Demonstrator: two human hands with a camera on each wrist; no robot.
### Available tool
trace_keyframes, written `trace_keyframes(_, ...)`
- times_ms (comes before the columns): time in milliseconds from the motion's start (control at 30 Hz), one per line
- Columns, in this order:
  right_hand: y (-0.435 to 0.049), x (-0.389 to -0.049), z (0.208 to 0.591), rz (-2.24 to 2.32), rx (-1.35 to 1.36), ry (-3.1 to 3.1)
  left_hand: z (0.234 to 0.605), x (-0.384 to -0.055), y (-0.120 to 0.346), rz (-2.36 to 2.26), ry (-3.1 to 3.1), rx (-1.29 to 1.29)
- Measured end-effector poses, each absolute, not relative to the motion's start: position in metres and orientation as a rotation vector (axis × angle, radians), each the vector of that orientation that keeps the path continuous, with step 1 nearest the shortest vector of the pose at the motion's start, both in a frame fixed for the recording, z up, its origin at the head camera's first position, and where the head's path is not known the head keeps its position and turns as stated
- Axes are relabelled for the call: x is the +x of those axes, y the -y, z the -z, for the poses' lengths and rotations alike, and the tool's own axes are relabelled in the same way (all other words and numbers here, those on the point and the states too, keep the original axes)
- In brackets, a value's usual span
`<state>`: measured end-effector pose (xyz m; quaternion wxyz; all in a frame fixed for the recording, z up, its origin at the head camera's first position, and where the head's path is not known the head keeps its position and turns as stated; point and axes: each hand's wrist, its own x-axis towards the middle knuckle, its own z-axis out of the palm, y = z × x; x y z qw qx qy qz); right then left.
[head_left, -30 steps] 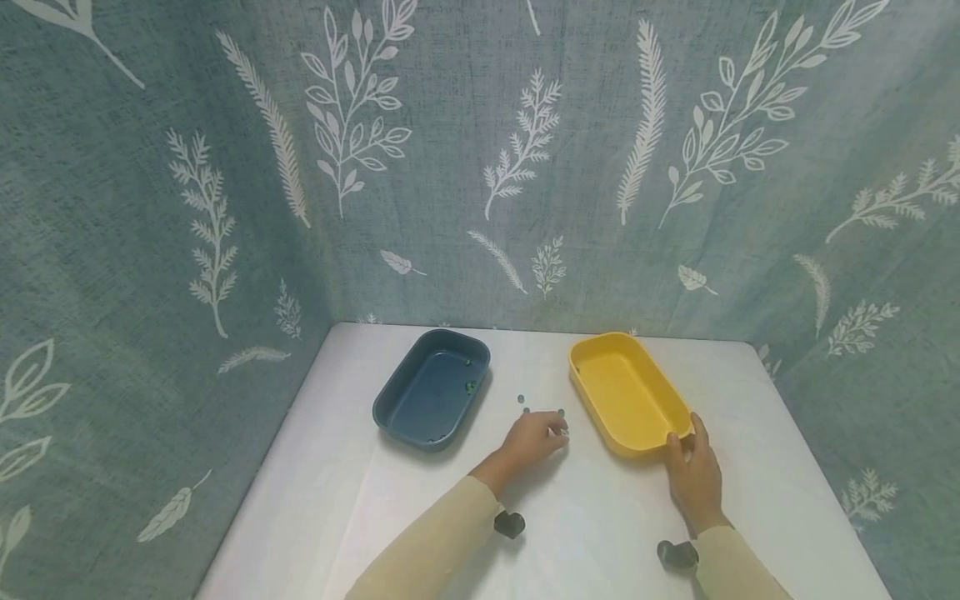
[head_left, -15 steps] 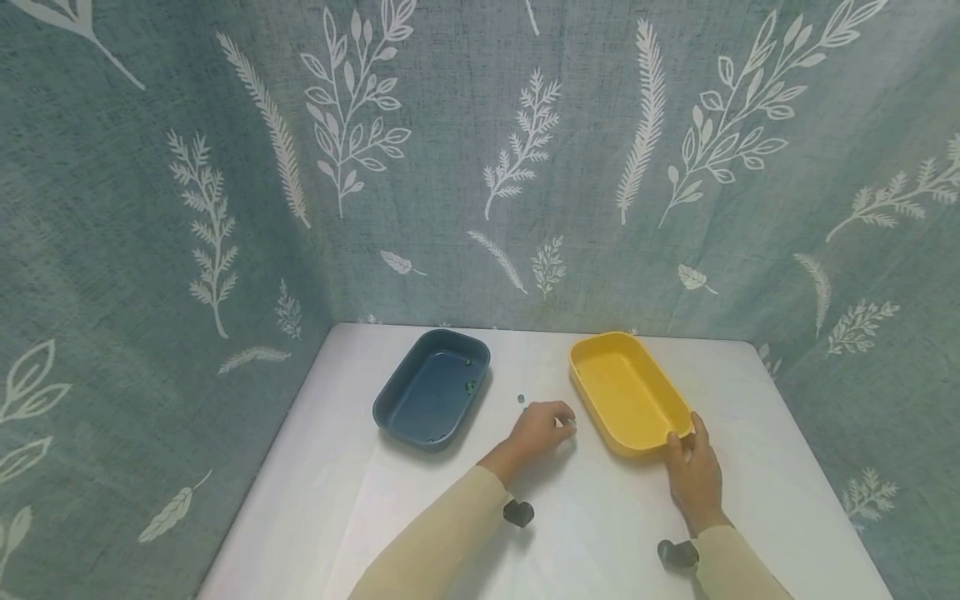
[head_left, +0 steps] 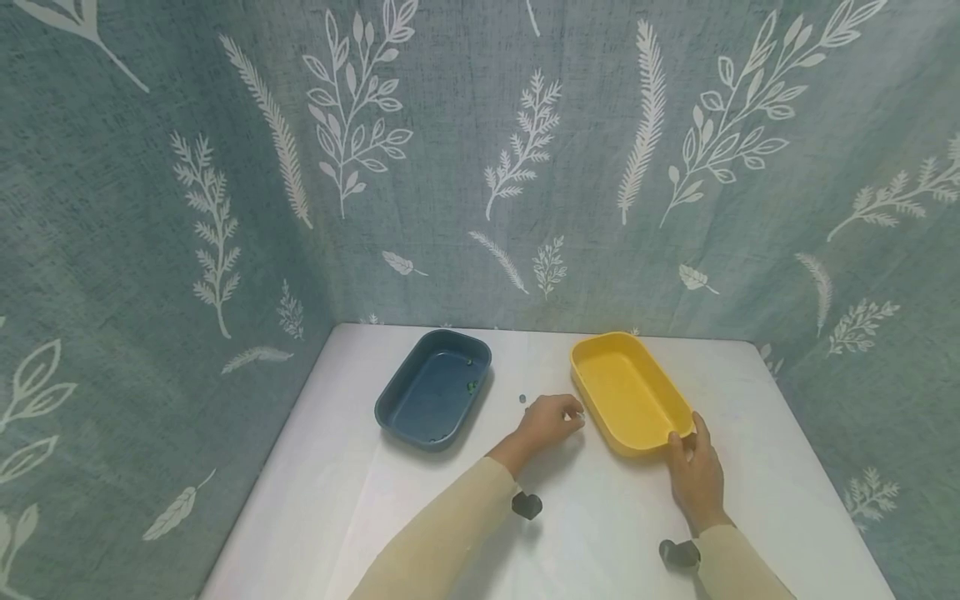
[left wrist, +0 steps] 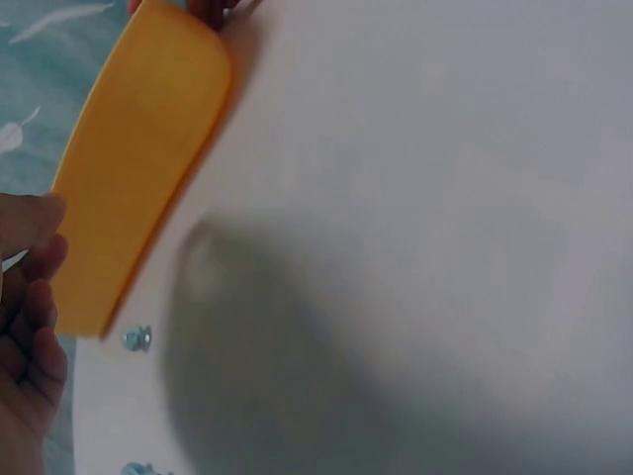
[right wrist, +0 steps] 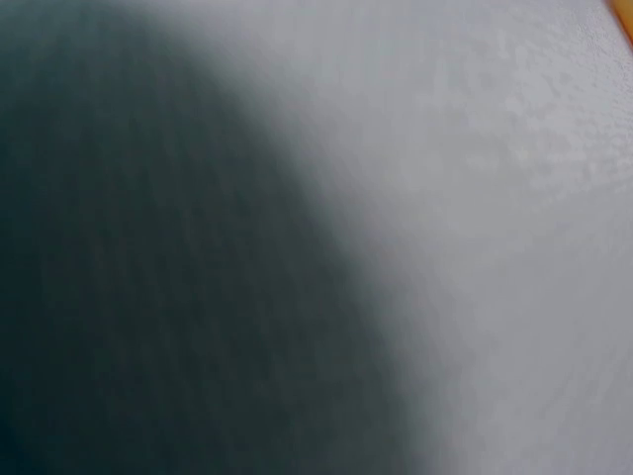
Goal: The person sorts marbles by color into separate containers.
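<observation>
My left hand (head_left: 551, 421) hovers just left of the yellow tray (head_left: 628, 392), thumb and forefinger pinching a small pale shiny piece (head_left: 581, 418); its kind cannot be told, as the fingers mostly cover it. The same hand (left wrist: 28, 307) shows at the left edge of the left wrist view, overlapping the tray's side. My right hand (head_left: 696, 475) grips the tray's near right corner, thumb at the front rim and fingers along the outer side. Behind the left hand, a small round blue-grey piece (head_left: 522, 398) lies on the white table; a similar glassy piece (left wrist: 136, 338) shows in the left wrist view.
To the left stands a dark blue tray (head_left: 431, 400) with several small green bits (head_left: 471, 387) inside. A patterned green-blue cloth (head_left: 450, 167) encloses the back and sides of the white table (head_left: 600, 533). The right wrist view is mostly dark blur and tabletop.
My left hand has come up from the tabletop and moved right, toward the yellow tray, with the small pale piece pinched in its fingers. The right hand has kept its grip on the tray.
</observation>
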<state>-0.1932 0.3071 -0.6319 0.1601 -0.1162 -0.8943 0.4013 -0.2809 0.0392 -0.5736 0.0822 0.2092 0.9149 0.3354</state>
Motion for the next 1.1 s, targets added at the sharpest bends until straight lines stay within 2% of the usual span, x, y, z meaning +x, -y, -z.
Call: trace_keyframes(1100,-0.306,-0.191,0.634,-1.163,-0.362,2.555,0.56,-0.297,-0.062,-1.034,-2.743,0.772)
